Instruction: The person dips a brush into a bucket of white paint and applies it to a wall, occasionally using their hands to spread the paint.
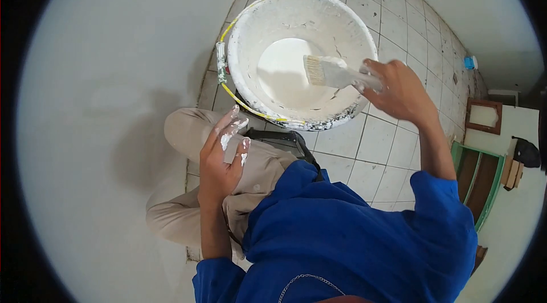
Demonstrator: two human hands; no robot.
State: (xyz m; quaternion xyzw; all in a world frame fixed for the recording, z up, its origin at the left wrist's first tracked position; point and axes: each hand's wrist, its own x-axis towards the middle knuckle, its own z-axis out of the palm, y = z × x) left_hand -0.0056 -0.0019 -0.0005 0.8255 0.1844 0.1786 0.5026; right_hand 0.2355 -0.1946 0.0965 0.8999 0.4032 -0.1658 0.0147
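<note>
My right hand (397, 90) is closed around the handle of a wide paintbrush (336, 75), held over the bucket with its pale bristles pointing left. Below the bristles, white paint (282, 69) covers the bottom of the bucket (359, 29). Dried paint coats the bucket's inner wall and rim. Its yellow wire handle (229, 93) hangs over the left side, with a paint-smeared grip. My left hand (222, 152) is raised above my leg, left of and below the bucket. White paint smears its fingers, which are apart and hold nothing.
A pale wall (114, 75) rises close on my left. White floor tiles (342, 152) surround the bucket. Far right are a green-framed opening (484, 183), a brown wooden frame (484, 116), a black cap-like item (525, 152) and a small blue object (470, 63).
</note>
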